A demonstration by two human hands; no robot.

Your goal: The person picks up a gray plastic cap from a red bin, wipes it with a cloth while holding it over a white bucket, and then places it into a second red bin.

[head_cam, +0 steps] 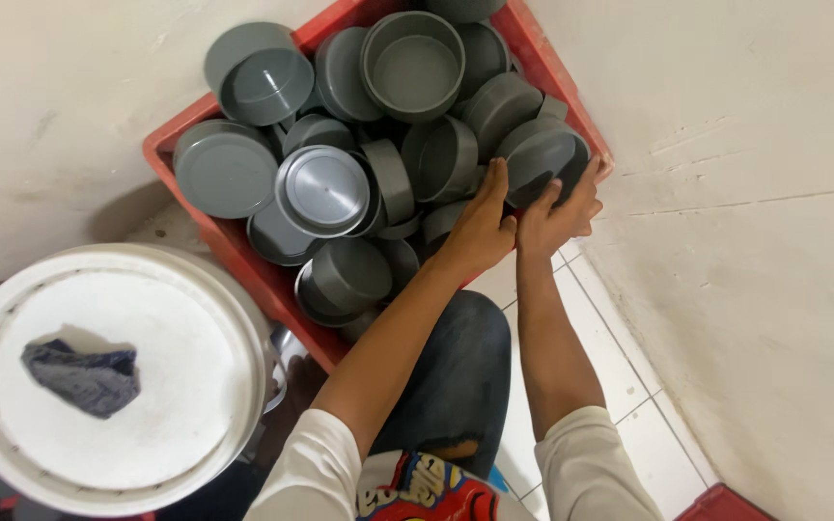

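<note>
— How many of those grey caps are in the red crate [178, 143]?

— I count roughly two dozen showing, all round grey plastic caps, piled loosely at every angle. More may lie buried, so I cannot give a firm total. There is one crate, standing on the floor in the corner between two pale walls.

— And the hands?

— Two, both at the crate's right end. The left hand [480, 227] lies flat, fingers pressed together, on the caps by the near rim. The right hand [560, 210] sits just beside it, fingers slightly spread and curled over the edge of one grey cap [541, 154] tilted against the crate's right wall. Whether it truly grips that cap, I cannot tell.

— Anything standing out in the pile?

— One shinier cap [322, 190] near the middle, and one deep cap [413, 66] lying open side up at the top.

— What else is around?

— One white bucket lid [176, 357] at lower left, with one crumpled dark blue cloth [82, 376] on it. A second red crate corner [723, 504] shows at bottom right.

— Labels or signs?

— None that I can make out on the caps, crate or bucket.
</note>
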